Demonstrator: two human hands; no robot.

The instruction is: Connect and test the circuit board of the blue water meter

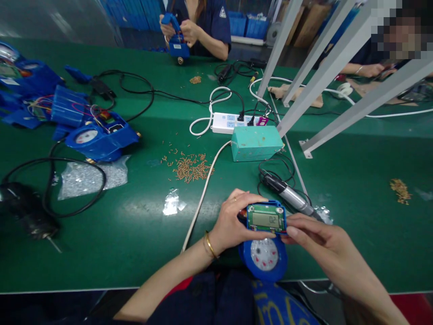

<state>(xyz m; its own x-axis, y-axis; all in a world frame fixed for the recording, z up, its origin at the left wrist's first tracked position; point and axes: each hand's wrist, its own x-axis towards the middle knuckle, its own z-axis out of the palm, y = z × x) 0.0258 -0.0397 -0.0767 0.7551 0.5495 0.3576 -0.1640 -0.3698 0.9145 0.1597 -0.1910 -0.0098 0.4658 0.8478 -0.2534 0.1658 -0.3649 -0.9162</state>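
My left hand [230, 223] is closed around the blue housing of a water meter, thumb along its lower edge and fingers along the top. A green circuit board [250, 210] sits in this housing, its small display reading about 0.2. Below it shows the meter's round white dial [264, 254] with red marks, set in the blue body [248, 262]. My right hand [321, 239] pinches at the right edge of the housing, thumb and fingers together; a bit of red wire shows there. A silver and black electric screwdriver [287, 192] lies just behind my hands.
Several blue meters [101, 135] stand at the left, near a bag of small clear parts [93, 178] and a black power screwdriver [29, 210]. Loose brass screws [192, 168] lie mid-table. A teal box [257, 143], a power strip [223, 123] and slanted grey posts [313, 72] stand beyond. Two co-workers sit opposite.
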